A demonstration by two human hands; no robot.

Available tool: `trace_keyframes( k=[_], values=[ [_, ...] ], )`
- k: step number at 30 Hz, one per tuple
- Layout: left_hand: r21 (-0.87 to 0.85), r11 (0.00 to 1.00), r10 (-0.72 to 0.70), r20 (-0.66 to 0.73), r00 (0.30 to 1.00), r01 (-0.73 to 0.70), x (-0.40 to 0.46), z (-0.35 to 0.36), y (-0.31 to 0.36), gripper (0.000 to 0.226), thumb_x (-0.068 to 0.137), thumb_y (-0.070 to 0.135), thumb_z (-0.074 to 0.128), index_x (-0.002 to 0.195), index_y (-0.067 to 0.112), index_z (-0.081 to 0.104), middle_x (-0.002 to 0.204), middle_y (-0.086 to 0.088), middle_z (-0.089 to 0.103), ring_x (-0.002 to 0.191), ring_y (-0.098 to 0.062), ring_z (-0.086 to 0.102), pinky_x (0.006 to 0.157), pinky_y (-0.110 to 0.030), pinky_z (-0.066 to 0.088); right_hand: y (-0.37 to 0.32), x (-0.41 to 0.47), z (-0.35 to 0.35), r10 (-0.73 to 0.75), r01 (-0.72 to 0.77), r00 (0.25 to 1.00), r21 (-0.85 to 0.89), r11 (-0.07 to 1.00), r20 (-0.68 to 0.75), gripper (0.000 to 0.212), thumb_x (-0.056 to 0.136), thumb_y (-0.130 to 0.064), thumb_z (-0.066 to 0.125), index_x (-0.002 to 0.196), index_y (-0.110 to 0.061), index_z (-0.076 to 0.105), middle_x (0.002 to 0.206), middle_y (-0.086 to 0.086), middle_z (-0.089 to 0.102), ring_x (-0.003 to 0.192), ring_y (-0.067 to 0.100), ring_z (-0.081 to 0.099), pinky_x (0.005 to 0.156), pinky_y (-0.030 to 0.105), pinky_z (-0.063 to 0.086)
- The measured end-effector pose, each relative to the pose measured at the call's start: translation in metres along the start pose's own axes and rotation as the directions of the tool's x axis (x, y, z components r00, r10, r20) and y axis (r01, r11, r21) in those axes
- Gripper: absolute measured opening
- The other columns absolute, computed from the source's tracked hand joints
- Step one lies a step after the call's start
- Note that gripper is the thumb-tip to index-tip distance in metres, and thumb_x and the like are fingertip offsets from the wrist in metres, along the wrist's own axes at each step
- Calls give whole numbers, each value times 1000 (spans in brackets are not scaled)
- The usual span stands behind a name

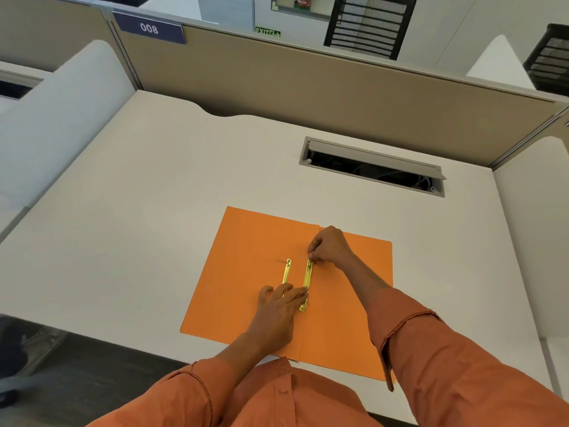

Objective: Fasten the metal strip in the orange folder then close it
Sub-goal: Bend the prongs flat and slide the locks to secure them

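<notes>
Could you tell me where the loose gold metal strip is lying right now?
In the head view, the loose metal strip lies on the open orange folder's left half, just left of the centre fold, beside the strip on the fold, its near end under the left hand.

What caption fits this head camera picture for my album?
Two hands, left hand and right hand, press a gold metal strip into an open orange folder on a desk.
</notes>
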State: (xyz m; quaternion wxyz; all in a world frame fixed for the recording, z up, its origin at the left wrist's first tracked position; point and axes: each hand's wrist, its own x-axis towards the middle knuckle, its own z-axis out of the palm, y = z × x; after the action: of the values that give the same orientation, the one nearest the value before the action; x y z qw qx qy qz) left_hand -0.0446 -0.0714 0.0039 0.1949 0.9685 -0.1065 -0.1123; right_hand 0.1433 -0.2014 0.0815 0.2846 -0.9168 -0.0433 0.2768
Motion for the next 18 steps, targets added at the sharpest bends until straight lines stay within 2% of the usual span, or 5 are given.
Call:
trace_keyframes(
  k=[3, 9, 14, 18],
  values=[
    [-1, 1000, -12, 7, 1000, 12, 0, 1, -1, 60, 95, 11, 44, 152, 29, 50, 163, 19, 40, 150, -20, 37, 113, -52, 26, 3, -1, -1, 76, -74, 997, 112, 991, -16, 17, 77, 9, 85, 92, 13, 79, 93, 27, 80, 87, 44, 79, 91, 52, 64],
    [14, 1000, -2, 8, 1000, 2, 1, 0, -4, 60, 94, 11, 44, 151, 30, 51, 162, 19, 42, 153, -24, 34, 117, -58, 23, 7, -1, 0, 166, -163, 986, 105, 981, -23, 20, 77, 1, 85, 92, 14, 79, 93, 27, 80, 73, 26, 70, 93, 49, 64],
    [2, 1000, 15, 10, 1000, -15, 3, -2, -7, 58, 96, 13, 44, 150, 31, 52, 161, 19, 43, 155, -22, 33, 121, -59, 18, 7, -11, 1, 191, -181, 981, 200, 963, -29, 16, 79, 7, 81, 88, 18, 75, 100, 33, 78, 75, 27, 66, 88, 47, 61],
    [-23, 1000, 12, 32, 999, -11, 3, -3, -11, 59, 97, 16, 40, 153, 35, 47, 161, 22, 40, 155, -18, 29, 123, -58, 14, 13, -25, 11, 173, -126, 974, 288, 949, -145, 14, 87, 0, 77, 95, 11, 75, 102, 24, 79, 87, 34, 73, 88, 49, 62]
  ],
)
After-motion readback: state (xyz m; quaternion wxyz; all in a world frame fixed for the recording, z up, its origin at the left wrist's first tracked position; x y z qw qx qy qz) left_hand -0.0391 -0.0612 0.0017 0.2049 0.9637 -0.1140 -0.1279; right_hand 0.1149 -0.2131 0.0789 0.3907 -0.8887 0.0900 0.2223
